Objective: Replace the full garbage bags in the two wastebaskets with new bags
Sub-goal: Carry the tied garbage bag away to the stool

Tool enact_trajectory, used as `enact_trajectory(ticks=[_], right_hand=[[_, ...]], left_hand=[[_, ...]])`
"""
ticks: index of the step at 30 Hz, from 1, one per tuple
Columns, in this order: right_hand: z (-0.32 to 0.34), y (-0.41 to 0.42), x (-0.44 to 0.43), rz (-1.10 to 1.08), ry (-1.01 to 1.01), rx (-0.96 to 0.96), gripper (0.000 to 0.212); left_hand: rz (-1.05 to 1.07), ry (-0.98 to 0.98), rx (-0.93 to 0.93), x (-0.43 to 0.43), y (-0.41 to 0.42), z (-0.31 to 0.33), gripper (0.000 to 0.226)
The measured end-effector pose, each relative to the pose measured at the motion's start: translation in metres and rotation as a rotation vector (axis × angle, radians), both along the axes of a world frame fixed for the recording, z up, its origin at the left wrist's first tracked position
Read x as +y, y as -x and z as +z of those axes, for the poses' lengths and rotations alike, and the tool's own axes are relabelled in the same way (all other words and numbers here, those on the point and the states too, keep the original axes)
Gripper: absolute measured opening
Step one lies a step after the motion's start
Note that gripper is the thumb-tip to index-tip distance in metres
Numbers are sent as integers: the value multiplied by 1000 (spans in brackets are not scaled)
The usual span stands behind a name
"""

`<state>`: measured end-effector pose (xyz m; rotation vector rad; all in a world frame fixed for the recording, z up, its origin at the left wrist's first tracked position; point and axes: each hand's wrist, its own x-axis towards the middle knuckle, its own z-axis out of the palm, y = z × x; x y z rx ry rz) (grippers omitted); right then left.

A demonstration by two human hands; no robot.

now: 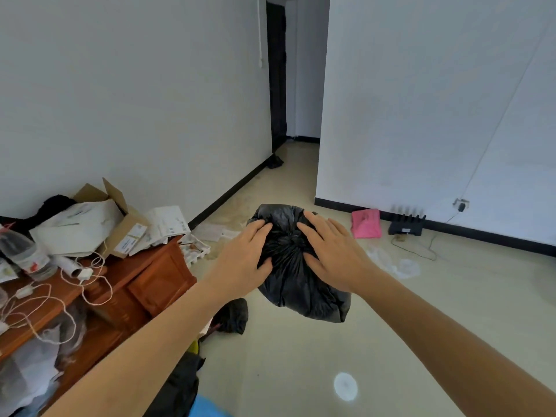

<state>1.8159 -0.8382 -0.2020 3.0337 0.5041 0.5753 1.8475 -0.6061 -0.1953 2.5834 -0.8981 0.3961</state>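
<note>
A full black garbage bag (298, 284), knotted at the top, hangs in the air in front of me above the pale floor. My left hand (246, 257) grips its left side and my right hand (334, 254) grips its right side, fingers pressed into the plastic on either side of the knot. A second black bag (233, 316) lies on the floor below my left forearm, beside the cabinet. No wastebasket shows in this view.
A wooden cabinet (144, 284) at the left carries boxes, papers, a water bottle (25, 255) and white cables. A pink bag (366, 223) and a black router (406, 225) stand against the right wall. Papers litter the floor; a hallway (296, 152) opens ahead.
</note>
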Motion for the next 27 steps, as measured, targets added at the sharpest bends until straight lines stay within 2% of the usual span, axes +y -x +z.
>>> enact_trajectory(ticks=[7,12,21,27], right_hand=[[-17,-243,-75,-36,-21,-53,58],[-10,-398,-118,-5,-48,-32,59],[-4,-714,-126,103,-43,-16,61],[-8,-923,-132,101,-3,-3,62]], left_hand=[[1,32,-26,-84,-250,-18,62],[22,11,-39,-123,-397,-3,60],[132,38,-41,-128,-688,2,61],[123,36,-23,-134,-895,-3,62]])
